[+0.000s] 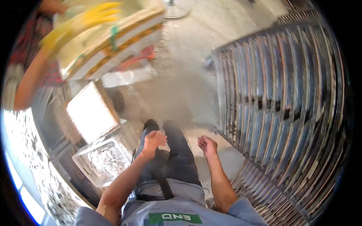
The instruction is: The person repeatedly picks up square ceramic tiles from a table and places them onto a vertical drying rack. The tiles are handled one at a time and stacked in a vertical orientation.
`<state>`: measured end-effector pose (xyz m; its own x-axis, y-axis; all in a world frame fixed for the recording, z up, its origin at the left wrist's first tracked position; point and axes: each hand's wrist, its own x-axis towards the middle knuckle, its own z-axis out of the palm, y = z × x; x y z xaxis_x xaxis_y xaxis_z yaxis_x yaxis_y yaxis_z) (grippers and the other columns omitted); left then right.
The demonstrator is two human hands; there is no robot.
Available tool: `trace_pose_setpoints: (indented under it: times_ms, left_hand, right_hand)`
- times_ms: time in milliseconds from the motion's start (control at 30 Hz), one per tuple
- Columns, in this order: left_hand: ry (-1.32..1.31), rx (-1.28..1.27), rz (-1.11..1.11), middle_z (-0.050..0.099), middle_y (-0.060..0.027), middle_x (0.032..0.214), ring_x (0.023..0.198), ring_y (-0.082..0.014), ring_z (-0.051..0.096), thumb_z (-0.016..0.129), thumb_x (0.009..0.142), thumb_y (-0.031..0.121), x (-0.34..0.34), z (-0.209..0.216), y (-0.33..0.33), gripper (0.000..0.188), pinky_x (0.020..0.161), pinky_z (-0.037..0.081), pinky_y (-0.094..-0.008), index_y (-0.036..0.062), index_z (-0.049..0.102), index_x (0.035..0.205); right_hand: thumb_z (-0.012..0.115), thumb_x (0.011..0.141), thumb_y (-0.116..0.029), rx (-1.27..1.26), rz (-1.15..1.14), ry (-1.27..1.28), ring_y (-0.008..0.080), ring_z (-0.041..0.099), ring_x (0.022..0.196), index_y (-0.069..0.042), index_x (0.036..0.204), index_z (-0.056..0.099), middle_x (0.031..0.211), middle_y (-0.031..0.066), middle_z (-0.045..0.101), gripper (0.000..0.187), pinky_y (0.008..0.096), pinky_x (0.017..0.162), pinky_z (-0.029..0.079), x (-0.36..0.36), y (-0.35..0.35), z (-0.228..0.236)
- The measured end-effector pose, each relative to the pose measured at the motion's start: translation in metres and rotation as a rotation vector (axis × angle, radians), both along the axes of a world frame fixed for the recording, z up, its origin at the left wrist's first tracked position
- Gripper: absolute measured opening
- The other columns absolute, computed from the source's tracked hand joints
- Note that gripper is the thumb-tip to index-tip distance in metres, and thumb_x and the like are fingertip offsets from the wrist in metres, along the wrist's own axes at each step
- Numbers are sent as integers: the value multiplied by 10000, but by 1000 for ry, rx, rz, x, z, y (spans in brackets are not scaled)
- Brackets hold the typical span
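Just right of the white plastic basket (86, 168), the left hand (152, 143) hangs over the dark trousers (178, 160), fingers loosely bent, nothing visible in its grip. Farther right of the basket, across the legs: right hand (207, 145), half curled, palm side partly showing, also no object visible. Key relation: basket lies left and slightly nearer the body from the left hand, well apart from it; left is clearly the nearer hand. Basket's long axis looks slanted, near-left to far-right, far end pointing roughly at the left hand; fisheye bend makes that approximate. White pieces (111, 158) inside lie jumbled, no common direction. Well right of the basket, past the right hand and not touching it: slatted rack (277, 67), long axis running away from the body. Beyond the basket: bright-topped box (90, 113), then taped carton (124, 43) with a co-worker's yellow glove (81, 25) above, blurred; contact unclear.
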<state>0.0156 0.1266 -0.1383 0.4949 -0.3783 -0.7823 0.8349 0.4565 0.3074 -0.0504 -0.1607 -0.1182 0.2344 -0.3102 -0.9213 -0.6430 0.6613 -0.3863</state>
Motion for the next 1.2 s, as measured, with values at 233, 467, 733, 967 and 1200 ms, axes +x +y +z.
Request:
trace_pose_setpoints:
  times_ms: [233,467,733,967,1200]
  left_hand:
    - [94,322,88,621,-169,908,773,-252,621,512,889,256,0,29,82,317,673,523,-336,-23,518,1038]
    - [251,392,625,605,-182,958,807,-261,614,502,887,179,-34,-12,151,326,676,521,-357,-42,452,1121]
    - [387,372,1113,492,-44,797,616,-108,488,514,836,37,-44,-87,188,500,592,462,-277,-37,296,1280]
    - [241,1447,585,504,-226,1133,1046,-335,507,485,824,172,-41,-91,237,466,912,391,-387,-44,397,1227]
    - [143,1801,496,427,-265,1239,1177,-385,392,417,765,13,-49,-116,396,517,1004,306,-411,-61,343,1272]
  right_hand:
    - [579,850,-150,-12,458,-85,182,606,607,45,859,597,756,147,643,196,270,548,498,84,122,1]
    - [547,870,-312,-191,1254,-312,176,609,675,42,881,629,791,105,656,364,273,602,472,187,284,-32]
    - [514,843,-256,-752,1862,-1115,368,443,1167,65,1244,423,1243,256,471,521,394,1014,306,302,451,-97]
    - [518,821,-242,-663,1666,-798,360,453,1164,122,1196,440,1219,290,475,528,383,990,329,327,512,-141]
    - [506,851,-277,-673,1709,-362,391,478,1095,134,1147,457,1165,310,491,509,409,946,350,179,464,-146]
